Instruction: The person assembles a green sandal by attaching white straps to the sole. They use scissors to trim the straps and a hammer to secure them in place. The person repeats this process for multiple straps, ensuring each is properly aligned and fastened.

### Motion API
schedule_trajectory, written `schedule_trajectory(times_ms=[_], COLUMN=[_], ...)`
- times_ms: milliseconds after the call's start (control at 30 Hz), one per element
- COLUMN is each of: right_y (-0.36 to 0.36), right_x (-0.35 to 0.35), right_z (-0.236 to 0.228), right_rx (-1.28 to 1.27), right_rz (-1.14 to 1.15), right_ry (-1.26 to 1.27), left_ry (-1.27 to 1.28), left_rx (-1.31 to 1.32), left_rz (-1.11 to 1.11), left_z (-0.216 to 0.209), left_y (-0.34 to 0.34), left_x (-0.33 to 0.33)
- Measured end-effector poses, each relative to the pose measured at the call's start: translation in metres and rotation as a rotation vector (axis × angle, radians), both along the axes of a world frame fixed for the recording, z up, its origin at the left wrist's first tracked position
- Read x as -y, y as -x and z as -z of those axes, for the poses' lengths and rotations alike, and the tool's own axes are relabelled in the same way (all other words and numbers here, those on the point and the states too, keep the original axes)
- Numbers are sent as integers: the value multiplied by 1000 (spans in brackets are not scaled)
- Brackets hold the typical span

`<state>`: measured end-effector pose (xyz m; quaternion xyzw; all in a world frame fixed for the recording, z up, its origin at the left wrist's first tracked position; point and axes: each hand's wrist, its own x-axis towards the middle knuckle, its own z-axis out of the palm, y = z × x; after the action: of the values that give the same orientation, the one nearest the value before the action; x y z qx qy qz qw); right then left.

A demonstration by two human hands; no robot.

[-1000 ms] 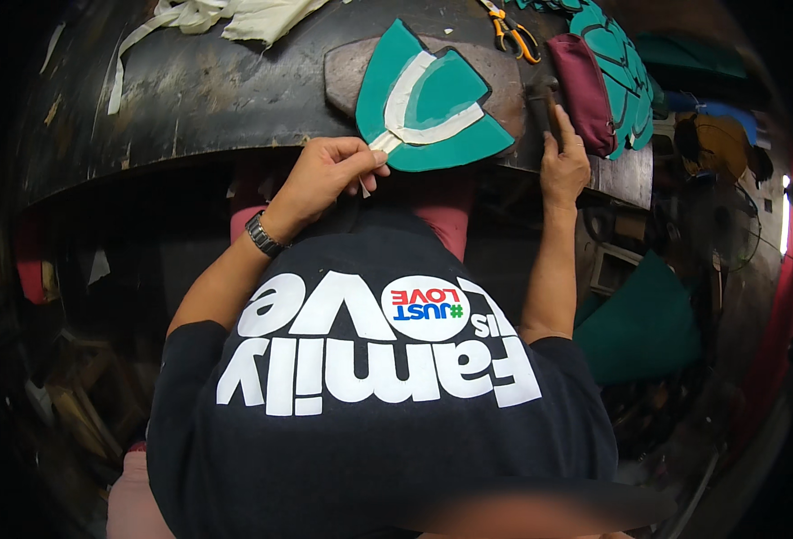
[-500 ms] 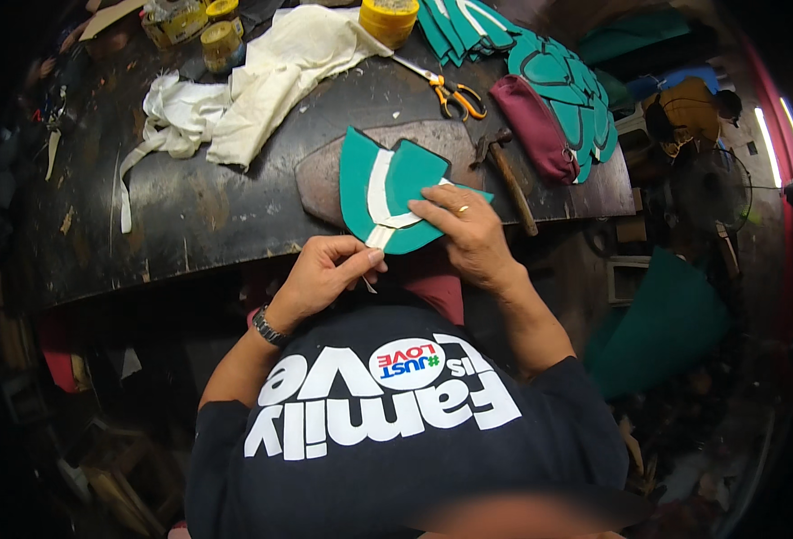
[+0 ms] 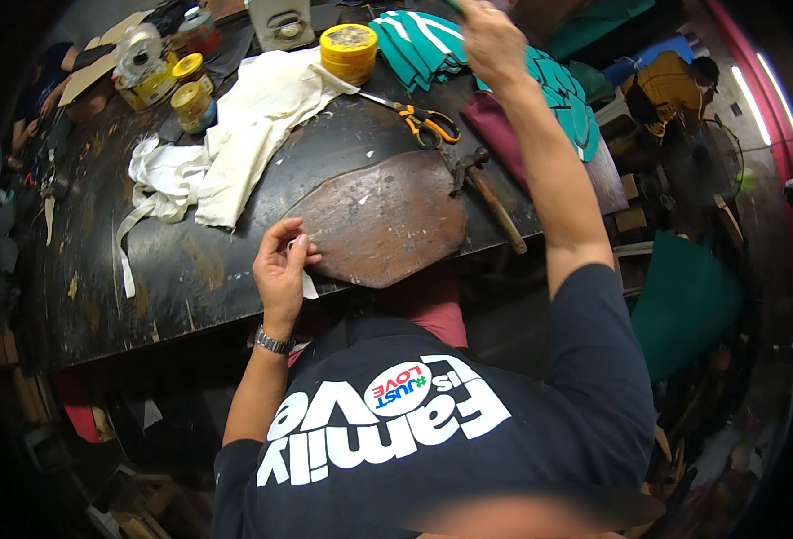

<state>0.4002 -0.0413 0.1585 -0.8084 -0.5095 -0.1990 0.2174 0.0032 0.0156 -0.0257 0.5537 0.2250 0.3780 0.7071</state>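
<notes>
My left hand (image 3: pixel 279 274) is over the near left edge of a brown, worn board (image 3: pixel 387 220), its fingers curled in a pinch. A short white strip (image 3: pixel 309 287) hangs below its fingers, partly hidden. Stretched far forward, my right hand (image 3: pixel 493 43) is beside the stacked green pieces (image 3: pixel 419 52) with white bands. At its fingertips a sliver of a green piece (image 3: pixel 455 5) shows, cut off by the picture's upper edge. More green pieces with dark edges (image 3: pixel 565 103) lie partly behind my right forearm.
Orange-handled scissors (image 3: pixel 428 124) and a hammer (image 3: pixel 497 211) lie beyond and right of the board. Cream cloth (image 3: pixel 266 117), a yellow roll (image 3: pixel 349 54) and glue jars (image 3: pixel 193 106) stand along the dark table (image 3: pixel 181 260). A green sheet (image 3: pixel 688 305) is at right.
The green piece with the white band has left the board, baring its surface. My right hand has swung far forward to the stack; my left hand has moved slightly left.
</notes>
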Motion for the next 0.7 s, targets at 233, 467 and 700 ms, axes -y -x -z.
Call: schedule_trajectory(times_ms=[233,467,700], right_y=[-14,-100,-146], right_x=[-47,22,17], right_z=[100,115,134], right_rx=[-62,-159,-273], right_rz=[-18,364,578], right_ry=[37,102,546], left_ry=[-30,-129,-377], left_rx=[27,-67,-150], left_rz=[-1,43,-27], left_z=[-2,-5,-10], left_y=[4,4,0], left_x=[3,4,12])
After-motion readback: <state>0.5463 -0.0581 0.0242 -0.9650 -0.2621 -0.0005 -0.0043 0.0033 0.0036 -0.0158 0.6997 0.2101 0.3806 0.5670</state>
